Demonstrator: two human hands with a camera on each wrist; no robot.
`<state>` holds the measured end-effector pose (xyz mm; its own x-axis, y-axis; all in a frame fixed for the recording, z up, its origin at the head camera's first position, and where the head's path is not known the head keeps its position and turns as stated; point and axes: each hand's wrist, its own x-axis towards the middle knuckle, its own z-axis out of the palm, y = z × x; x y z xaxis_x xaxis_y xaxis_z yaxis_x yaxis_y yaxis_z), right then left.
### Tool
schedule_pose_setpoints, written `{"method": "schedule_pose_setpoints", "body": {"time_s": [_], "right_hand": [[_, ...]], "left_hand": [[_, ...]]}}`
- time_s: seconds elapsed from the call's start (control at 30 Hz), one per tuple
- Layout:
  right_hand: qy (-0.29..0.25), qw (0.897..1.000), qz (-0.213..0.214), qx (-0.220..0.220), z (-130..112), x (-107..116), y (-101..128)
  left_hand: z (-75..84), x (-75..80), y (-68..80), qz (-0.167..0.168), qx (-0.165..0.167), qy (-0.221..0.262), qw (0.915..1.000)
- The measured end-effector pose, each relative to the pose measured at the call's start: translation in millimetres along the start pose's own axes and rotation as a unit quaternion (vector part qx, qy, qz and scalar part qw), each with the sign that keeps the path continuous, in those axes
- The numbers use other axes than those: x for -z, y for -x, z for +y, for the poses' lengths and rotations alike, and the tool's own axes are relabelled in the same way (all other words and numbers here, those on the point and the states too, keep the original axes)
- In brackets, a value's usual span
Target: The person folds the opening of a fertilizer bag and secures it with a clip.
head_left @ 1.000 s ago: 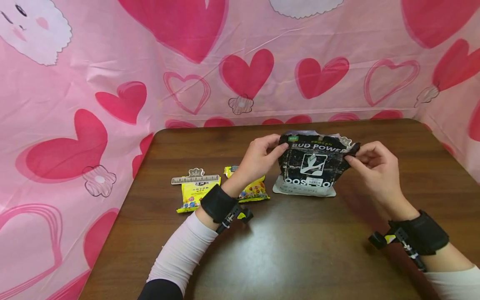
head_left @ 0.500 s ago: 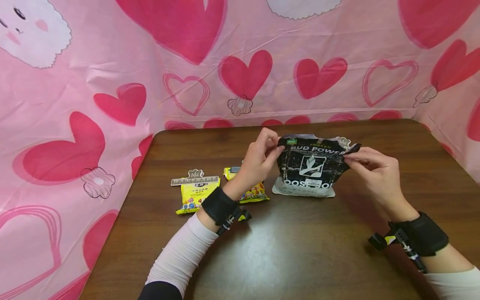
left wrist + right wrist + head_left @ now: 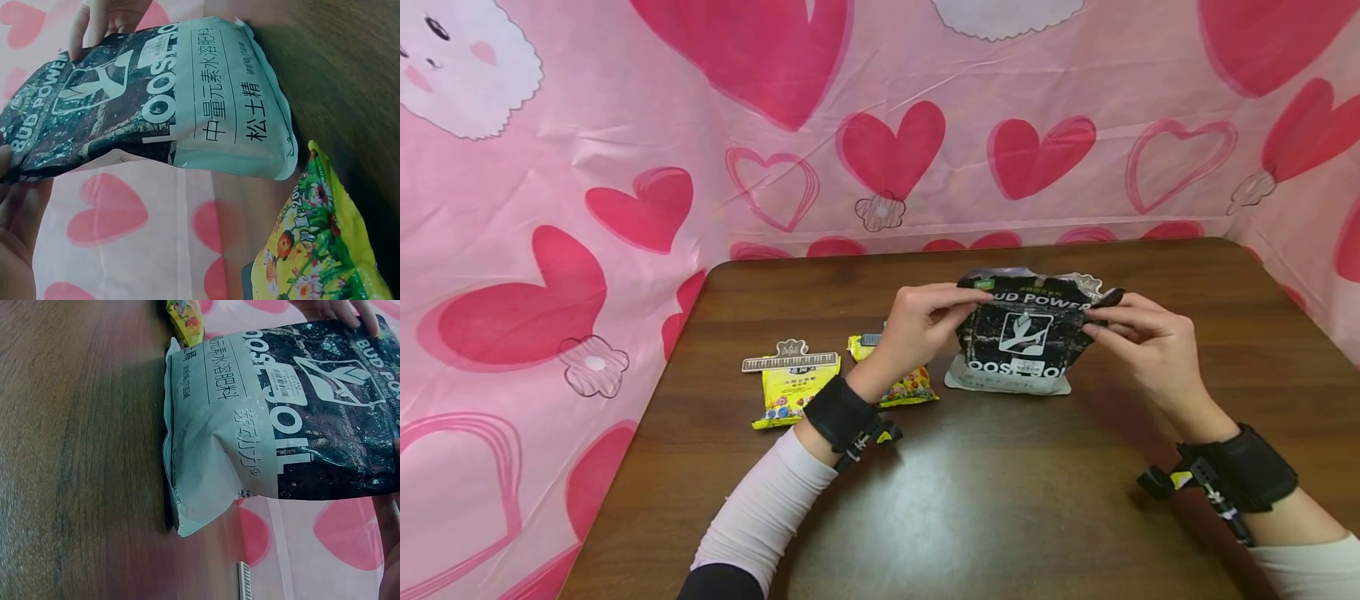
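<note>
Soil bag point(image 3: 1022, 333) stands upright on the brown desk point(image 3: 985, 500), a bit past the middle, toward 1 o'clock from the person. It is black on top with white letters and pale grey-green at the bottom. It looks plump, shiny and crinkly, like soft plastic.

The left hand point(image 3: 921, 321) pinches the top corner at 9 o'clock of the bag. The right hand point(image 3: 1138, 337) pinches the top corner at 3 o'clock. Each grip is tight and narrow, holding just the thin top edge.

To do this well, I think the fingers should stay close to the top strip, and the bottom should stay flat on the desk so the bag does not tip.

Two small yellow packets point(image 3: 790, 385) with flower pictures lie flat at 9 o'clock of the bag, and one point(image 3: 904, 383) is partly hidden under the left wrist. Pink cloth point(image 3: 625, 125) with red hearts hangs behind.
</note>
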<state>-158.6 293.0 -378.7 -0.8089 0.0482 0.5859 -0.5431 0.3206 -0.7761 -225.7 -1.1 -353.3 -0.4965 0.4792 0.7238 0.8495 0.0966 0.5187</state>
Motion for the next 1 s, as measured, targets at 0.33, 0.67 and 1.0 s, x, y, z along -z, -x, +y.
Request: {"method": "schedule_pose_setpoints", "body": {"time_s": [0.33, 0.67, 1.0], "right_hand": [[-0.042, 0.998, -0.021, 0.040, 1.4, -0.5, 0.1], [0.064, 0.995, -0.041, 0.071, 3.3, 0.8, -1.0], [0.090, 0.993, -0.080, 0.015, 0.3, -0.4, 1.5]], "left_hand": [[0.5, -0.9, 1.2, -0.015, 0.027, 0.015, 0.9994], [2.8, -1.4, 0.2, -0.012, 0.056, 0.020, 0.9982], [3.0, -0.7, 3.2, -0.026, 0.096, 0.009, 0.9950]]}}
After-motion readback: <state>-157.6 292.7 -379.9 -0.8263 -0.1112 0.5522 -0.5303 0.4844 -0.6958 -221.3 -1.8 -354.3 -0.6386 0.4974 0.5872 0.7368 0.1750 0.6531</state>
